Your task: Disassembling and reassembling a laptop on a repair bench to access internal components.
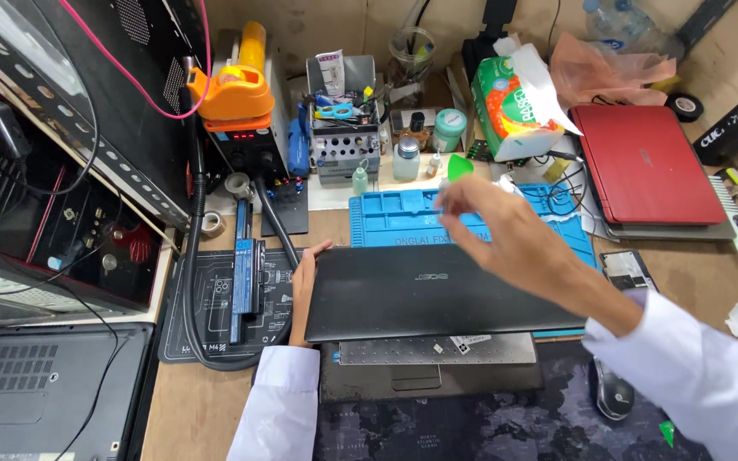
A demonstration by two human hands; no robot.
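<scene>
Laptop [437,290], black with its lid nearly shut, lies at the middle of the bench [194,410], its base and touchpad showing at 6 o'clock of the lid. Going left to right: a second, grey laptop [44,384] sits at the far left edge; a black battery [245,277] lies on a dark mat just beside the lid's 9 o'clock edge. Your left hand [302,286] rests flat against that left edge, fingers straight and pressed along it, steadying rather than gripping. Further right, your right hand [506,235] hovers over the lid's 1 o'clock corner, fingers pinched on a small green pick [459,166] that points toward 12 o'clock; it looks blurred. The step in hand looks like prying work on the lid, with the pick held clear of the lid. A next move would call for setting the pick's tip at a seam while your left hand braces. A red laptop [647,162] lies at 2 o'clock, well apart.
</scene>
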